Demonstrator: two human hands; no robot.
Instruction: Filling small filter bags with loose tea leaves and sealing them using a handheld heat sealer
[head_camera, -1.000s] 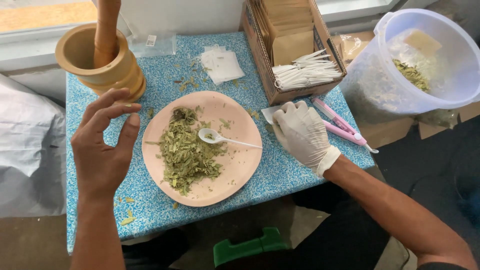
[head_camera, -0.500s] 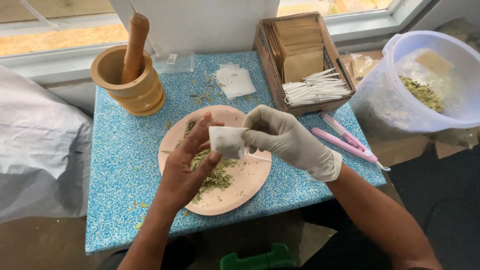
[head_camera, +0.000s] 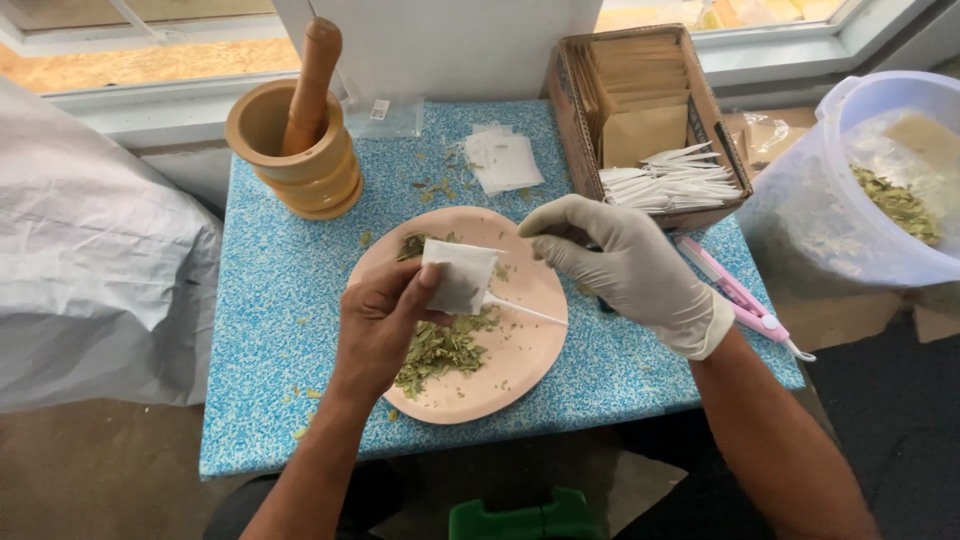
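My bare left hand (head_camera: 385, 320) pinches a small white paper sachet (head_camera: 460, 275) by its lower edge and holds it upright over a pink plate (head_camera: 530, 345). A heap of dried green leaves (head_camera: 440, 350) lies on the plate, partly under that hand. A white spoon (head_camera: 525, 313) rests on the plate, its bowl hidden behind the sachet. My gloved right hand (head_camera: 625, 265) hovers at the plate's upper right rim, fingers loosely curled, apart from the sachet and holding nothing I can see.
On the blue speckled table (head_camera: 270, 300) stand a wooden mortar (head_camera: 290, 160) with pestle (head_camera: 312, 75), a stack of white sachets (head_camera: 505, 160) and a cardboard box (head_camera: 640, 110) of brown envelopes. Pink clippers (head_camera: 740, 295) lie right. A leaf-filled tub (head_camera: 860, 200) sits beyond the edge.
My right hand picked the sachet up and passed it to my left hand, then let go and drew back to the right. My left hand now holds it alone over the plate.
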